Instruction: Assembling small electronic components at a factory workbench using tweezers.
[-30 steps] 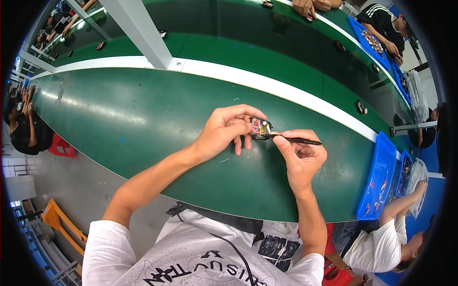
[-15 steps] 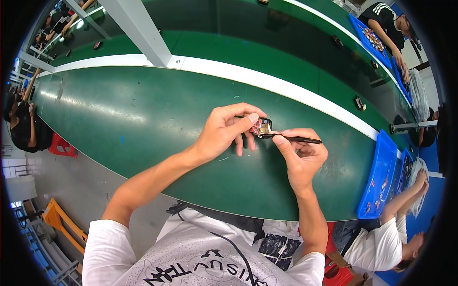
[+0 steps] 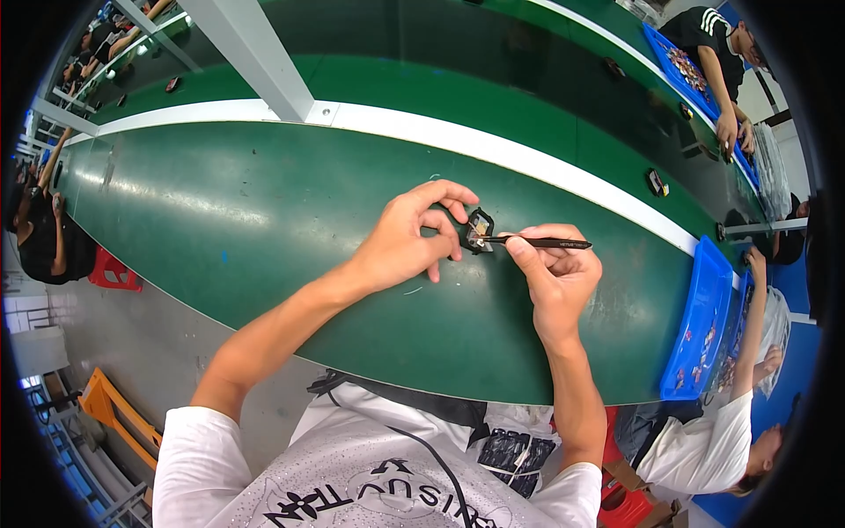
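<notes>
A small black plastic casing (image 3: 476,220) with electronic parts showing inside sits between my hands over the green bench. My left hand (image 3: 400,233) is at its left side, fingers curved and spread apart; its fingertips are close to the casing's edge, and whether they touch it is hard to see. My right hand (image 3: 561,280) is closed around black tweezers (image 3: 554,243), held nearly level. Their tips point left into the casing, against a small pale part.
The green bench (image 3: 290,202) borders a dark conveyor belt (image 3: 422,53) carrying several small devices, behind a white rail (image 3: 493,158). A grey post (image 3: 251,57) rises from the rail. A blue tray (image 3: 700,326) of small parts stands at right, with co-workers beyond.
My left thumb and fingers have loosened from the casing, which is turned more upright. The tweezers have shifted slightly left and up. Devices on the belt have moved left.
</notes>
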Demonstrator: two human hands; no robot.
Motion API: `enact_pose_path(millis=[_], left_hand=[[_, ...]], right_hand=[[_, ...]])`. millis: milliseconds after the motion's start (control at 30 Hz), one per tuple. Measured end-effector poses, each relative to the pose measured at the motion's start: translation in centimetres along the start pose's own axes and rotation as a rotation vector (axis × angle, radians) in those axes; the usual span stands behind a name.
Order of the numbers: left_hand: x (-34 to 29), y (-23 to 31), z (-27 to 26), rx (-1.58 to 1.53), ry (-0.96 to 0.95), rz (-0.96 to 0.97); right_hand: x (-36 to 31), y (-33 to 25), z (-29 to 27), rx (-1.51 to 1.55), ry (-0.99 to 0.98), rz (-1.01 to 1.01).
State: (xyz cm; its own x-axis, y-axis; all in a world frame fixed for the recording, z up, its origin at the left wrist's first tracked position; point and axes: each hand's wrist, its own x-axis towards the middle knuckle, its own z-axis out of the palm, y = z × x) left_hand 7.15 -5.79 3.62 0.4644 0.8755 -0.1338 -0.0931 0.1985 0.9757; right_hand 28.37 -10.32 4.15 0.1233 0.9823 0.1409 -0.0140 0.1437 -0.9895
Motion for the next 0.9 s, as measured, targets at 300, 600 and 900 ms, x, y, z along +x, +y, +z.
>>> enact_pose_path(millis=[300, 600, 900], left_hand=[[-0.4, -0.3, 1.7, 0.572, 0.089, 0.217], [0.2, -1.5, 2.2, 0.576, 0.181, 0.224], [0.0, -0.7, 2.1, 0.291, 0.101, -0.016]], right_hand=[[0.4, 0.0, -0.2, -0.017, -0.017, 0.024], [0.5, -0.5, -0.3, -0.014, -0.024, 0.038], [0.4, -1.2, -0.3, 0.024, -0.021, 0.069]])
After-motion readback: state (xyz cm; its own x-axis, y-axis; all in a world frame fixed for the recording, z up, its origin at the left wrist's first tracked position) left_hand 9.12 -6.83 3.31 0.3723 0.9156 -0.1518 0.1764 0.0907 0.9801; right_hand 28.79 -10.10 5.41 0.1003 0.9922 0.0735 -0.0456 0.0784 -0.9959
